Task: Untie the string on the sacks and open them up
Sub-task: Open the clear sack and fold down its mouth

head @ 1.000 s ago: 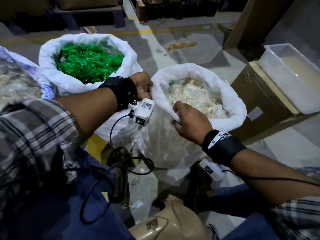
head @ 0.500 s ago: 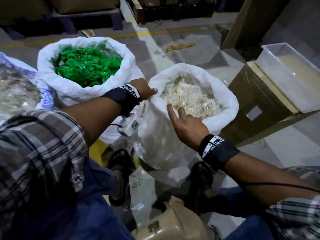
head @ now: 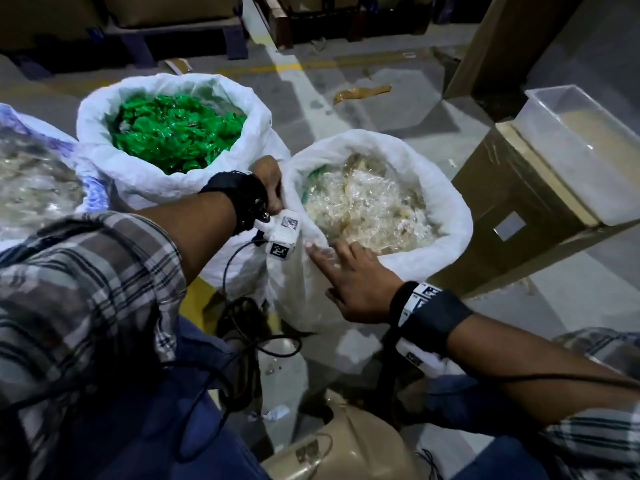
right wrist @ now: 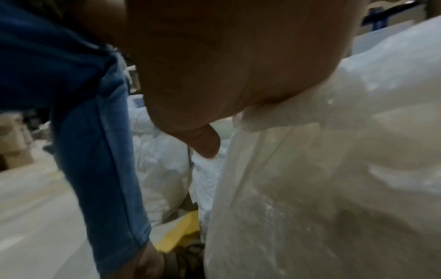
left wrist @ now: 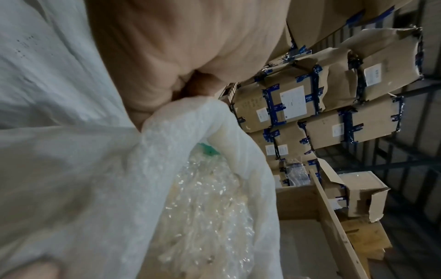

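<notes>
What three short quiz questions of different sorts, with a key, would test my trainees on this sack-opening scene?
1. True or false: the sack with green contents has its mouth open.
2. Which hand grips the rim of the sack with clear plastic contents? A) left hand B) right hand C) neither
3. Fill in: the right hand's fingers lie straight against the near ______ of that sack.

Key: 1 true; 2 A; 3 rim
</notes>
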Tool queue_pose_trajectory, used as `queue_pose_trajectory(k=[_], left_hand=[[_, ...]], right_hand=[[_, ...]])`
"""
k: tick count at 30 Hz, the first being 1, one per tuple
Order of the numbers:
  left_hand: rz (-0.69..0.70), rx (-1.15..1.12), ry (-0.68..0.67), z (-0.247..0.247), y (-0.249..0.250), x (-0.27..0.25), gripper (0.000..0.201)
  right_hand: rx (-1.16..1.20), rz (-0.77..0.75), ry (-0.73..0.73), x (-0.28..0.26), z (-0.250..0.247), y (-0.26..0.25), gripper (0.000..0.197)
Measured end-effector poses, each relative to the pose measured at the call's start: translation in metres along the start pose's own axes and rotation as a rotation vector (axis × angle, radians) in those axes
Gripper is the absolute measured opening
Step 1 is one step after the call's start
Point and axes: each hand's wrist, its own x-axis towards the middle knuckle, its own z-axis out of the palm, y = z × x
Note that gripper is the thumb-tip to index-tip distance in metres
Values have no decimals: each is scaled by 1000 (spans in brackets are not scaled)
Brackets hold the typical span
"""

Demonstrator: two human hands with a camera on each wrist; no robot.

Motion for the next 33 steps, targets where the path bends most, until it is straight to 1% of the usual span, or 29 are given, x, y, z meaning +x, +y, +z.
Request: queue_pose_trajectory(k=[1, 2, 3, 4, 5, 6, 7, 8, 9, 10, 11, 12, 13, 14, 15, 16, 17, 18, 19, 20, 21, 22, 23, 24, 25, 27, 30, 32, 33], left_hand=[[-23, -129, -18, 2, 1, -1, 24], [-25, -183, -53, 4, 3, -9, 19], [-30, -220, -58, 2, 5, -17, 20], [-41, -242, -106, 1, 6, -18, 26], [-38, -220, -149, -1, 6, -21, 37], [-27, -160, -174, -3, 4, -22, 44], [-7, -86, -187, -1, 3, -26, 44], [41, 28, -168, 1, 0, -32, 38], [83, 98, -116, 2, -2, -33, 31], [97, 93, -65, 1, -4, -33, 27], [137, 73, 9, 1, -4, -33, 22], [201, 73, 51, 2, -2, -30, 17], [207, -4, 54, 3, 0, -26, 17], [178, -85, 6, 5, 3, -26, 20], [174, -58, 6, 6, 5, -26, 24], [193, 80, 39, 8, 8, -25, 30], [271, 353, 123, 10, 11, -24, 41], [432, 685, 229, 9, 10, -22, 54], [655, 985, 285, 8, 10, -22, 59], [889, 1205, 204, 9, 9, -26, 54], [1065, 1348, 22, 11, 7, -32, 47], [1151, 1454, -172, 12, 7, -37, 40], [1160, 1553, -329, 14, 5, -41, 37], [1127, 1658, -423, 16, 2, -44, 38], [1103, 1735, -460, 18, -1, -45, 43], [1136, 1834, -429, 20, -7, -42, 51], [1217, 1974, -344, 23, -10, -37, 57], [1252, 2029, -322, 23, -13, -35, 56], [1254, 2036, -317, 23, -14, -34, 54]], right_hand=[[109, -11, 14, 2, -2, 4, 86], [238, 3, 16, 2, -7, 9, 87], [327, 17, 14, 4, -10, 17, 90], [360, 41, 31, 3, -18, 26, 90], [303, 67, 29, 2, -23, 33, 86], [201, 86, 17, 0, -26, 39, 78], [131, 119, 3, -3, -27, 43, 68], [113, 150, -24, -5, -26, 44, 61], [127, 183, -54, -5, -26, 43, 57], [151, 197, -65, -5, -24, 40, 57], [166, 200, -67, -4, -22, 36, 57], [170, 193, -39, -3, -18, 32, 55], [152, 193, -10, -2, -16, 30, 50], [121, 199, 35, -1, -14, 28, 46], [84, 212, 73, 0, -14, 29, 41], [51, 225, 100, 1, -14, 29, 38], [22, 247, 108, 1, -16, 30, 36], [-6, 259, 124, 1, -17, 31, 36], [-18, 275, 124, 2, -18, 32, 40], [-18, 284, 130, 4, -19, 33, 46], [-12, 292, 132, 7, -20, 35, 53], [-10, 292, 136, 10, -19, 37, 58], [-16, 283, 137, 12, -18, 39, 62], [-35, 261, 137, 13, -16, 40, 66], [-53, 238, 134, 14, -14, 40, 68], [-43, 224, 120, 13, -11, 39, 72], [25, 248, 91, 12, -8, 40, 80], [129, 247, 78, 12, -11, 42, 82], [234, 253, 60, 11, -15, 44, 87]])
